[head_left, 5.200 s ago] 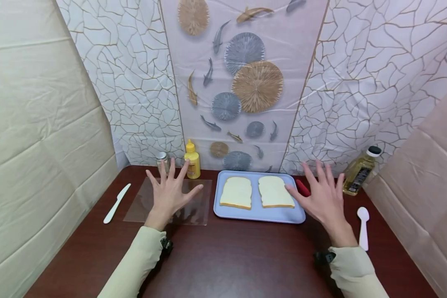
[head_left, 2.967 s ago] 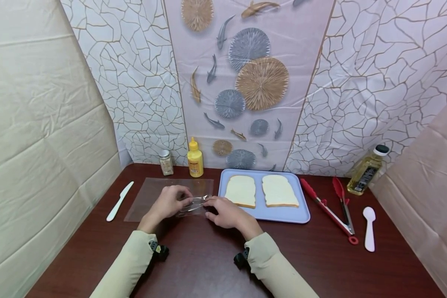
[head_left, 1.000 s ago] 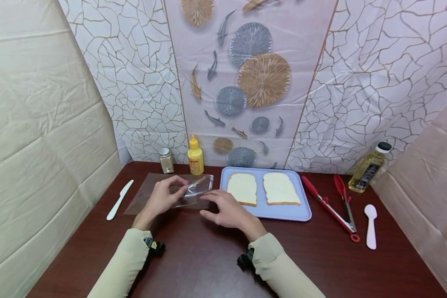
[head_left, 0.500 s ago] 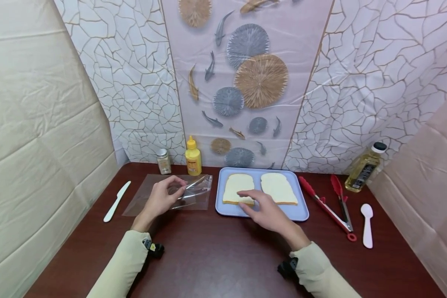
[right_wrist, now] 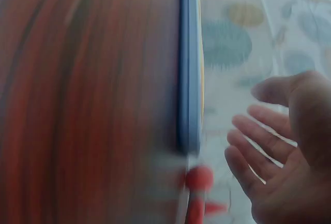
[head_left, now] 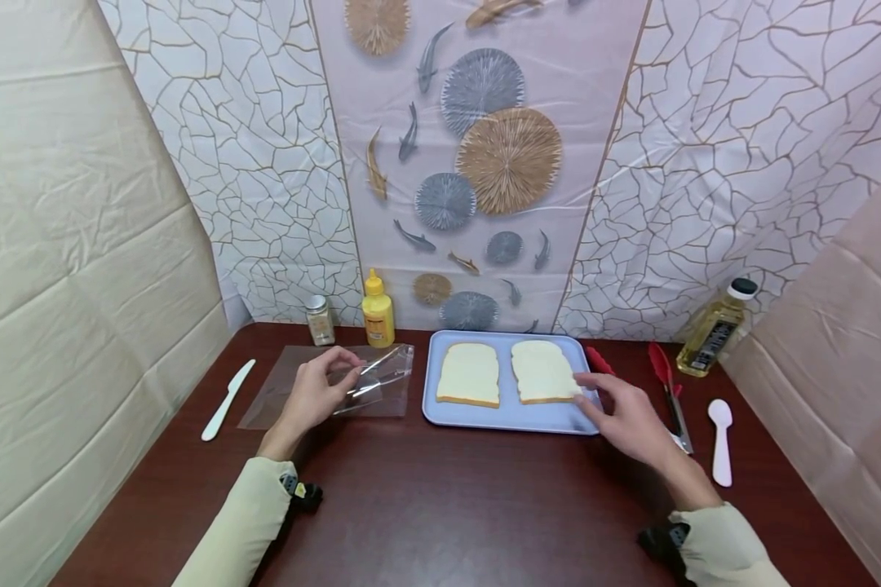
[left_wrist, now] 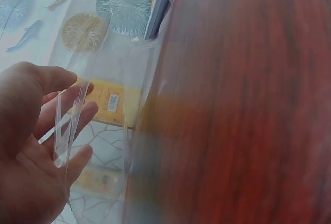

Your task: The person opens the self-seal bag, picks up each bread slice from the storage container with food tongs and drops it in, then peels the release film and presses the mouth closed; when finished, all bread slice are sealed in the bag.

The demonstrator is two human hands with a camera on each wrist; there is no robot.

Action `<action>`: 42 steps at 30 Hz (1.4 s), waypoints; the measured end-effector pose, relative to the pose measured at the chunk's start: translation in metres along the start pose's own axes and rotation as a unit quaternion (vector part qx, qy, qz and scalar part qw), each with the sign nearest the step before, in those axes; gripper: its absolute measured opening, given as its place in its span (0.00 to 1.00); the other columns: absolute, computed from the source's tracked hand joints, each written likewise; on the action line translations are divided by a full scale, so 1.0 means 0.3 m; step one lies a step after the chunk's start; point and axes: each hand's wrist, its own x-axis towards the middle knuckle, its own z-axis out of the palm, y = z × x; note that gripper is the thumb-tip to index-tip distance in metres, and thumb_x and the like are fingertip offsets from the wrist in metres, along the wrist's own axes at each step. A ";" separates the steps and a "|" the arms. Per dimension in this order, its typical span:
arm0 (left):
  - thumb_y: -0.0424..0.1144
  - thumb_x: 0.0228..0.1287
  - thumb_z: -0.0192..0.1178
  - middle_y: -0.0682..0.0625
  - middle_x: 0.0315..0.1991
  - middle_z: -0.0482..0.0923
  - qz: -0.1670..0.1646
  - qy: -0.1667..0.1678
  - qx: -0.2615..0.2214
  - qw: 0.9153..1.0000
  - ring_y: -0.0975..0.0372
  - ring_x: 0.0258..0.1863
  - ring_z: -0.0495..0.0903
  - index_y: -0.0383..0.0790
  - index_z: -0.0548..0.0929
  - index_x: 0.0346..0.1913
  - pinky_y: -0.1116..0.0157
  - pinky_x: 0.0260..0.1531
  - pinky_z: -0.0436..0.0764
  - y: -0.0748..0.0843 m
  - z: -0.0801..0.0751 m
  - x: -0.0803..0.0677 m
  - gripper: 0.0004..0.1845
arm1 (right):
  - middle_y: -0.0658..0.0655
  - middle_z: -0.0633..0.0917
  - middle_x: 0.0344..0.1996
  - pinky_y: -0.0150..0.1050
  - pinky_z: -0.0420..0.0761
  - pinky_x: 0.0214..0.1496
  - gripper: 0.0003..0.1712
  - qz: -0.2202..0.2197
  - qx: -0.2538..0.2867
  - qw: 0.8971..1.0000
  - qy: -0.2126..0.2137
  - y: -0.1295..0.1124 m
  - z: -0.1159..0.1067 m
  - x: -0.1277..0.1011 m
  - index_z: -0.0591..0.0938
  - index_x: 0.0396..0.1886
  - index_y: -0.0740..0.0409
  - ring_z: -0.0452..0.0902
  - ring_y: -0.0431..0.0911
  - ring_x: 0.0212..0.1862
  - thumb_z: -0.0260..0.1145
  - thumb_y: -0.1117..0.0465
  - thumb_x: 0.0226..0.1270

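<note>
So far: left hand (head_left: pixel 316 397) pinches mouth edge of clear plastic bag (head_left: pixel 370 383), bag flat on table (head_left: pixel 448 505), mouth lifted. 2 bread slices, left (head_left: pixel 468 374) and right (head_left: pixel 542 372), unbagged on blue tray (head_left: pixel 484 416). Right hand (head_left: pixel 627 417) holds nothing, fingers relaxed, tips near right slice's corner; contact unclear.

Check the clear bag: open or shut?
Open: the left hand pinches the clear bag and lifts one layer of its mouth.

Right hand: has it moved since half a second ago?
Yes. The right hand has shifted rightward along the blue tray, from the left bread slice to the tray's right edge beside the right bread slice.
</note>
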 end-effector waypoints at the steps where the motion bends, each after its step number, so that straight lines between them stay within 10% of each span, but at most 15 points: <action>1: 0.31 0.72 0.71 0.46 0.47 0.94 0.000 0.001 0.000 1.000 0.50 0.53 0.93 0.43 0.87 0.47 0.45 0.58 0.86 0.002 0.000 0.000 0.07 | 0.65 0.89 0.59 0.61 0.87 0.56 0.23 0.008 -0.010 1.000 0.009 0.019 -0.020 -0.009 0.85 0.65 0.62 0.87 0.60 0.55 0.74 0.62 0.74; 14: 0.32 0.72 0.72 0.45 0.46 0.94 -0.004 0.007 0.000 1.000 0.48 0.53 0.93 0.45 0.87 0.47 0.44 0.57 0.87 -0.006 0.006 -0.001 0.07 | 0.86 0.60 0.72 0.79 0.60 0.67 0.59 0.225 -0.104 0.969 0.003 0.207 -0.164 -0.071 0.59 0.80 0.77 0.53 0.81 0.70 0.75 0.40 0.69; 23: 0.35 0.73 0.72 0.48 0.45 0.94 -0.002 0.006 0.006 1.000 0.51 0.55 0.93 0.46 0.87 0.46 0.44 0.61 0.86 -0.020 0.014 0.001 0.05 | 0.87 0.68 0.60 0.70 0.72 0.62 0.71 0.290 -0.097 0.948 -0.091 0.250 -0.193 -0.081 0.55 0.75 0.87 0.63 0.75 0.60 0.74 0.29 0.66; 30: 0.36 0.73 0.72 0.48 0.46 0.94 -0.004 0.006 0.005 1.000 0.52 0.56 0.92 0.47 0.87 0.46 0.44 0.62 0.85 -0.020 0.011 -0.001 0.05 | 0.77 0.78 0.48 0.46 0.80 0.40 0.59 0.296 -0.051 0.949 -0.100 0.267 -0.206 -0.077 0.67 0.65 0.84 0.74 0.62 0.46 0.75 0.32 0.67; 37: 0.37 0.73 0.72 0.49 0.46 0.94 -0.006 0.005 0.010 1.000 0.52 0.56 0.92 0.47 0.87 0.47 0.44 0.61 0.86 -0.025 0.010 -0.005 0.05 | 0.82 0.78 0.56 0.52 0.82 0.50 0.61 0.280 -0.027 0.957 -0.070 0.271 -0.203 -0.092 0.60 0.73 0.86 0.76 0.65 0.51 0.72 0.35 0.72; 42: 0.37 0.74 0.72 0.48 0.47 0.94 -0.009 0.006 0.008 1.000 0.52 0.55 0.92 0.47 0.87 0.47 0.44 0.61 0.86 -0.024 0.006 -0.001 0.04 | 0.67 0.79 0.39 0.42 0.76 0.35 0.50 0.273 -0.011 0.961 -0.046 0.270 -0.188 -0.094 0.64 0.66 0.79 0.77 0.55 0.39 0.71 0.38 0.74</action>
